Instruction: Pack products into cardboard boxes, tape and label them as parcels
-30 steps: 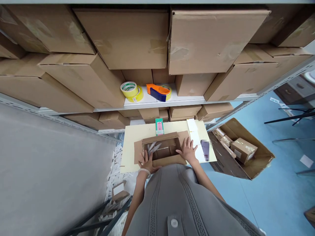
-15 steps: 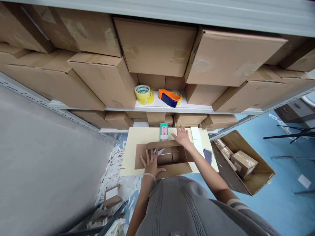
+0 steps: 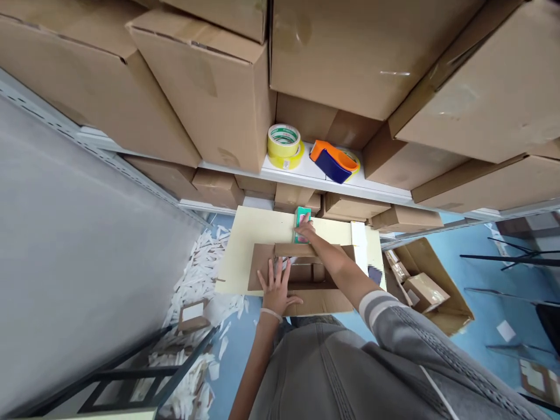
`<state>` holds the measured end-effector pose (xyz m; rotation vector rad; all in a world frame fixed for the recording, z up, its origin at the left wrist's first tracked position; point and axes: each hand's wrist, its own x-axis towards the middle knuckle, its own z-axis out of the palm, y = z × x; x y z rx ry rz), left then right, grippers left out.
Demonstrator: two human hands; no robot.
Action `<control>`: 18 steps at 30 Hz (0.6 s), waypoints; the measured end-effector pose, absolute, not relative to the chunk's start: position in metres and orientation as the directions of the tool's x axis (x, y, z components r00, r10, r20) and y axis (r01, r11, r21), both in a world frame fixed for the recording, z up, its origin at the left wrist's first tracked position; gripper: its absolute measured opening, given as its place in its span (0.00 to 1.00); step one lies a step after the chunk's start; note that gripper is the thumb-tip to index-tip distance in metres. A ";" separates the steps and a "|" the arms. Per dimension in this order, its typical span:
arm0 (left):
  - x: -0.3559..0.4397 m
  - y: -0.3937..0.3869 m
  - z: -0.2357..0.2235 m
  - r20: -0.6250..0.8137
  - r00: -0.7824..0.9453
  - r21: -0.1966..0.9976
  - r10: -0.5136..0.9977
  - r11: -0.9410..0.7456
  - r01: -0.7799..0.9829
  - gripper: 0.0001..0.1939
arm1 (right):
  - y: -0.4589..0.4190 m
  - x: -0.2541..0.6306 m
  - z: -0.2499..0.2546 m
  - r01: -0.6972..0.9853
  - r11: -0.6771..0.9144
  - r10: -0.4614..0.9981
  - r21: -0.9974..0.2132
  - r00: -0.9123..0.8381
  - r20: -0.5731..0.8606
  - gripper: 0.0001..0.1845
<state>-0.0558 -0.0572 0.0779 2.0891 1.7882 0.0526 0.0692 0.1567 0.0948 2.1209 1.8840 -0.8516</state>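
An open cardboard box (image 3: 321, 300) sits on the cream tabletop with its flaps folded out. My left hand (image 3: 275, 291) rests over the left end of the box, fingers spread across the flap and opening. Something whitish shows inside the box beside those fingertips. Beyond the far flap lies a small green box with a pink front (image 3: 300, 236). My right hand (image 3: 306, 226) is on this green box, thumb and fingers closed at its sides, covering part of the pink front.
Tape rolls (image 3: 284, 146) and an orange and blue tape dispenser (image 3: 333, 162) sit on the shelf above. A white strip-like box (image 3: 359, 245) and a dark item (image 3: 375, 274) lie at the table's right. A large carton (image 3: 457, 291) holding parcels stands on the floor.
My right hand has moved left from the far right of the open box onto the green box. My left hand stays on the open box. The view has shifted closer to the shelf.
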 end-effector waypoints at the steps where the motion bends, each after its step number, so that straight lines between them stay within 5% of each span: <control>1: -0.056 -0.059 0.079 -0.218 0.189 0.316 0.957 -0.114 0.942 0.54 | 0.153 0.069 0.093 0.954 -0.189 0.846 -0.235 0.037 -0.531 0.47; 8: -0.059 -0.071 0.076 -0.212 0.185 0.292 0.960 -0.119 0.949 0.55 | 0.140 0.083 0.110 0.935 -0.139 0.881 -0.326 -0.034 -0.473 0.34; 14: -0.062 -0.073 0.073 -0.209 0.231 0.319 0.950 -0.157 0.935 0.54 | 0.158 0.091 0.140 0.950 -0.076 0.897 -0.304 -0.068 -0.436 0.44; 18: -0.059 -0.066 0.082 -0.217 0.226 0.280 0.949 -0.162 0.946 0.54 | 0.147 0.104 0.171 0.949 0.127 0.928 -0.290 -0.217 -0.304 0.49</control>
